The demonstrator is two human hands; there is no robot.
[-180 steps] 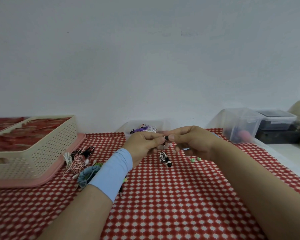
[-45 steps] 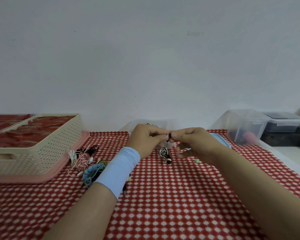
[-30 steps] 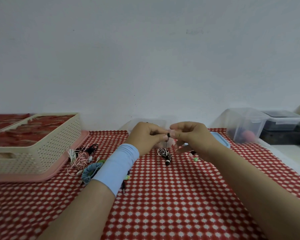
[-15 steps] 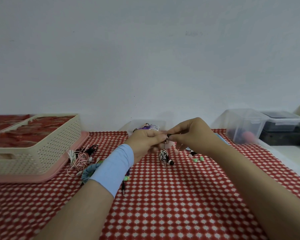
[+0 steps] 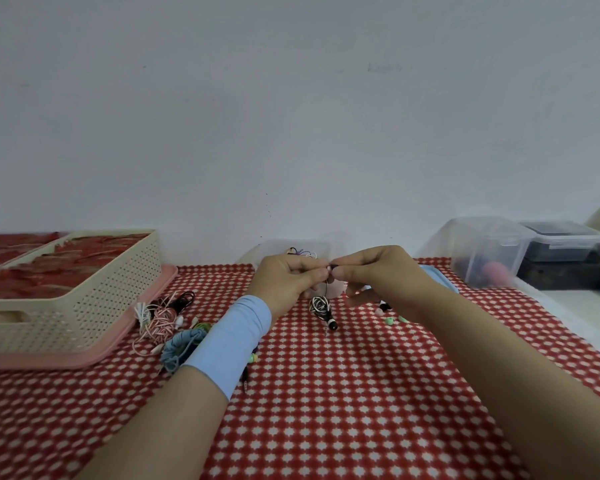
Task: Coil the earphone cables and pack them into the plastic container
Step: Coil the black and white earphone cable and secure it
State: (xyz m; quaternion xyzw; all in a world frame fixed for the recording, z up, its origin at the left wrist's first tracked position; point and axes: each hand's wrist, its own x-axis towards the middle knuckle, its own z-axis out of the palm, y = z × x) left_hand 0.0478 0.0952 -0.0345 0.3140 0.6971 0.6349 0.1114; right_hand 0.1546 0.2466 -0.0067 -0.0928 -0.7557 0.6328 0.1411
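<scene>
The left hand (image 5: 288,282) and right hand (image 5: 378,275) pinch one end of a black-and-white earphone cable (image 5: 321,304). Its small coil hangs beneath them over the desk (image 5: 326,393). It looks light, limp and springy, so it is probably best gripped across the coil. The plastic container (image 5: 274,252) stands just behind.

Cream perforated basket (image 5: 84,306) on pink tray (image 5: 49,360), red patterned tablecloth (image 5: 326,410), lidded box (image 5: 561,239) far right, white wall (image 5: 291,116)

Red-and-white checked cloth (image 5: 326,410); cream perforated basket (image 5: 84,306), pink tray (image 5: 84,360); black-and-white striped earphone coil (image 5: 319,304) (wristband (image 5: 229,341): plain light blue).
</scene>
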